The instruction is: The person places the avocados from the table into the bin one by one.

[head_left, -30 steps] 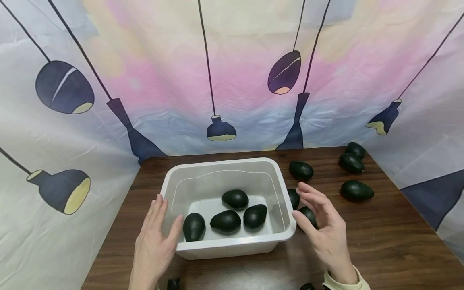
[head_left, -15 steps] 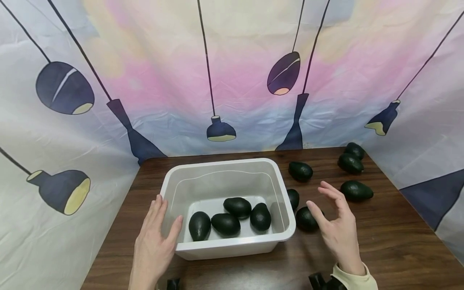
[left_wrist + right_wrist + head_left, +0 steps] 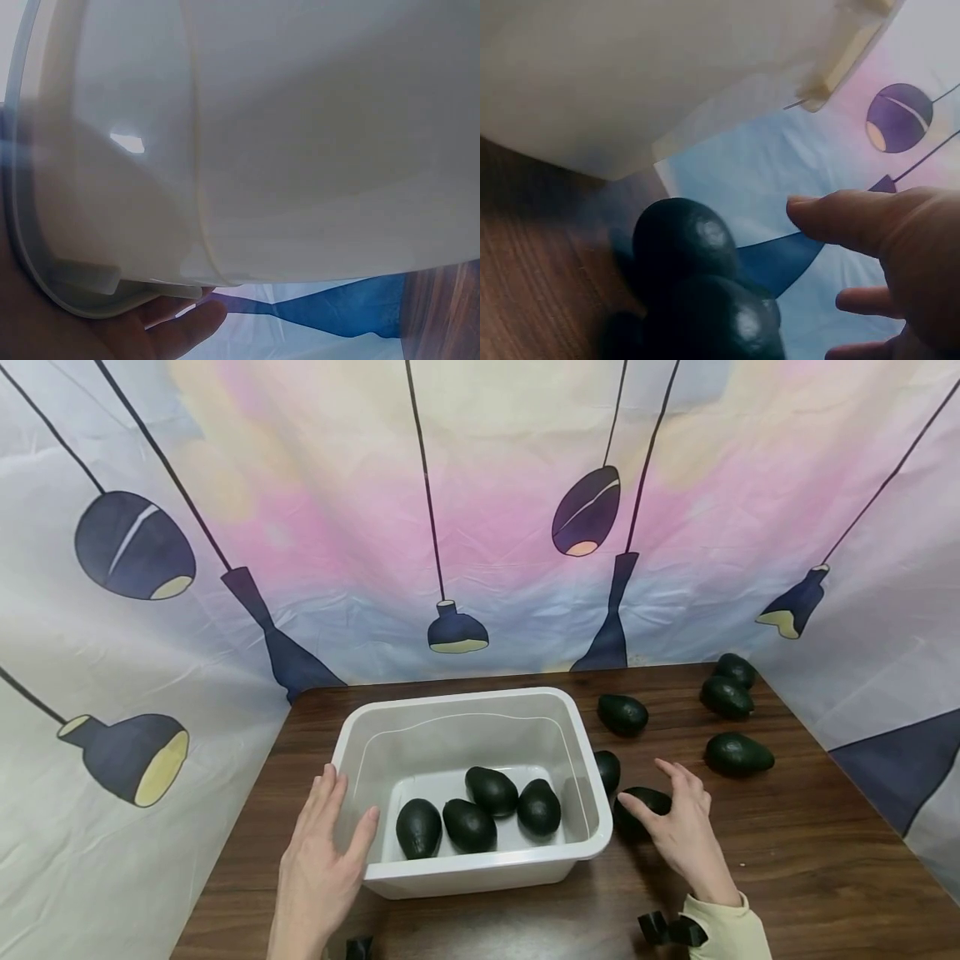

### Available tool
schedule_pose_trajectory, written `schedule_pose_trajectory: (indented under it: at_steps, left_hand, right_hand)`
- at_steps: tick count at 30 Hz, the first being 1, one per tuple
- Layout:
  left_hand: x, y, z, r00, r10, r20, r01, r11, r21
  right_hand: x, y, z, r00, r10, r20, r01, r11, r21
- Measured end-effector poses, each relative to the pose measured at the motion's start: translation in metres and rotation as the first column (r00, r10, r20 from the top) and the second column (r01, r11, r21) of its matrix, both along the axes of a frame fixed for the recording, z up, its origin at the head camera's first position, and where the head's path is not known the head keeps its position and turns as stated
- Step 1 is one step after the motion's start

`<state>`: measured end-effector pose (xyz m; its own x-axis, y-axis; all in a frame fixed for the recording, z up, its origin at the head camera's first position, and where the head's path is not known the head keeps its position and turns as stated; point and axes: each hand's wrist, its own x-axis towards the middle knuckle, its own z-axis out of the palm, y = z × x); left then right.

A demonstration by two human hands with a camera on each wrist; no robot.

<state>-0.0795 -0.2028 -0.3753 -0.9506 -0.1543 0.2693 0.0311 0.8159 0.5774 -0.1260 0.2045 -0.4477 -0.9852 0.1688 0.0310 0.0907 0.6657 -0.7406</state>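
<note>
Left hand: the left hand rests against the left rim of the bin, fingers nearly straight, thumb spread wide over the near-left corner.
Bin: the white bin stands upright on the brown wooden table.
Inside the bin: four dark green avocados lie on its floor, toward the near side.
Right hand: the right hand hovers right of the bin, thumb and fingers wide apart, over the near loose avocado; I see it gripping nothing.
Other loose avocados: one just beside the bin's right wall, one farther back, three at far right.
Backdrop: a pastel cloth printed with hanging lamps.
</note>
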Motion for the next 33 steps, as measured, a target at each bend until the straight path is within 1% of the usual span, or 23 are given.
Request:
schedule_pose_trajectory:
  at_steps: [5, 9, 13, 20, 24, 28, 33]
  left_hand:
    - [0.0, 0.0, 0.0, 1.0, -0.001, 0.0, 0.001, 1.0, -0.002]
    - [0.0, 0.0, -0.001, 1.0, -0.003, 0.004, 0.003, 1.0, 0.001]
    - [0.0, 0.0, -0.001, 1.0, -0.003, 0.004, 0.003, 1.0, 0.0]
    - [-0.002, 0.001, -0.001, 1.0, 0.001, -0.014, -0.002, 1.0, -0.007]
    - [-0.002, 0.001, -0.001, 1.0, 0.002, -0.019, -0.002, 1.0, -0.006]
    - [-0.002, 0.001, -0.001, 1.0, 0.002, -0.015, -0.002, 1.0, -0.007]
    - [-0.002, 0.001, -0.001, 1.0, 0.005, -0.008, -0.005, 1.0, -0.005]
  right_hand:
    - [-0.002, -0.002, -0.004, 0.999, 0.013, 0.037, -0.013, 1.0, -0.001]
    - [-0.003, -0.002, -0.007, 0.998, 0.031, 0.046, -0.032, 0.999, 0.01]
    - [-0.003, -0.002, -0.01, 0.998, 0.034, 0.059, -0.036, 0.999, 0.029]
    - [-0.004, -0.002, -0.013, 0.992, 0.037, 0.124, -0.047, 0.996, 0.075]
    - [-0.003, -0.001, -0.015, 0.99, 0.049, 0.13, -0.061, 0.994, 0.086]
    - [-0.002, -0.001, -0.014, 0.988, 0.049, 0.148, -0.062, 0.995, 0.084]
    - [-0.001, -0.001, -0.012, 0.98, 0.035, 0.196, -0.053, 0.995, 0.084]
